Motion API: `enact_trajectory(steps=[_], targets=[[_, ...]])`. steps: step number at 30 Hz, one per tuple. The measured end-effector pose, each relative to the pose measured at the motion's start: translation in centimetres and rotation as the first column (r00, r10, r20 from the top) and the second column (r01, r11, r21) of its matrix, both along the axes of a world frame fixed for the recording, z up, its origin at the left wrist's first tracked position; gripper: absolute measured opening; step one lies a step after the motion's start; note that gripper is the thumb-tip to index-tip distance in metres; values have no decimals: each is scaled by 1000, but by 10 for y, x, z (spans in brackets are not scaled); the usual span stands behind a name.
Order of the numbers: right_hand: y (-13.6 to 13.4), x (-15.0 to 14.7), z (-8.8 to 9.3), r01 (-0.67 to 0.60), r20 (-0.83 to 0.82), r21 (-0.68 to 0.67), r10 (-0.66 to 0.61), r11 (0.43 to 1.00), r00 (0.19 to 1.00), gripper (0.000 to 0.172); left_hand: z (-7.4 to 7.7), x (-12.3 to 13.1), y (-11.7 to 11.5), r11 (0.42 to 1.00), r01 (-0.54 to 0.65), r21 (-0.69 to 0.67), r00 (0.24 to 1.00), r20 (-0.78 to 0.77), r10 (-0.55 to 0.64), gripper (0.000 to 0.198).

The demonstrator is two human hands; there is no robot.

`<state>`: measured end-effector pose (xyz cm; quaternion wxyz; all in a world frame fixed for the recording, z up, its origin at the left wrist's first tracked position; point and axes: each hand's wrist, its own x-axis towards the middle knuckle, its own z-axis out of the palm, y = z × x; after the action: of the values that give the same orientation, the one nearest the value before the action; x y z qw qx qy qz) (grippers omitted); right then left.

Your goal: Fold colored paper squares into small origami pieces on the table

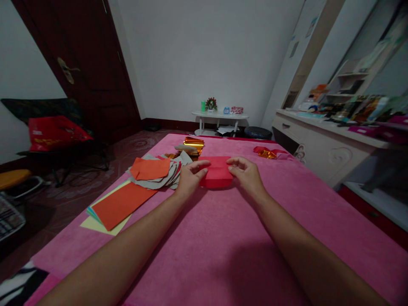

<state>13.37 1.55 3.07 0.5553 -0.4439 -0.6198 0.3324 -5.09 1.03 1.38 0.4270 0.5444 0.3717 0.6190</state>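
Note:
A small sheet of red paper [218,173] with creases across it is held just above the pink cloth. My left hand [192,175] pinches its left edge between thumb and fingers. On the opposite edge, my right hand [245,171] grips it the same way. Left of my left hand lies a loose pile of grey and red paper pieces [159,182], topped by an orange piece [151,168]. Nearer to me rests a stack of coloured paper strips [124,204], orange uppermost, with green and yellow edges showing beneath.
A pink cloth [204,246] covers the table. Shiny gold foil [195,144] lies at its far side, and crumpled red and gold scraps [268,153] at the far right. A white dresser [321,138] stands to the right, a chair with a red bag [57,132] to the left.

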Motion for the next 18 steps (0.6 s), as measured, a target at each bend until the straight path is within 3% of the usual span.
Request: enact_trajectory(steps=[5, 8, 18], targets=[[-4, -3, -2, -153, -88, -29, 150, 988, 985, 33, -4, 3, 0, 992, 106, -69, 994, 37, -104, 42], [-5, -3, -4, -170, -59, -26, 168, 985, 984, 37, -2, 5, -3, 990, 132, -54, 991, 28, -130, 50], [-4, -5, -11, -105, -59, -89, 100, 991, 993, 34, -7, 2, -1, 1000, -10, -25, 984, -177, 5, 41]])
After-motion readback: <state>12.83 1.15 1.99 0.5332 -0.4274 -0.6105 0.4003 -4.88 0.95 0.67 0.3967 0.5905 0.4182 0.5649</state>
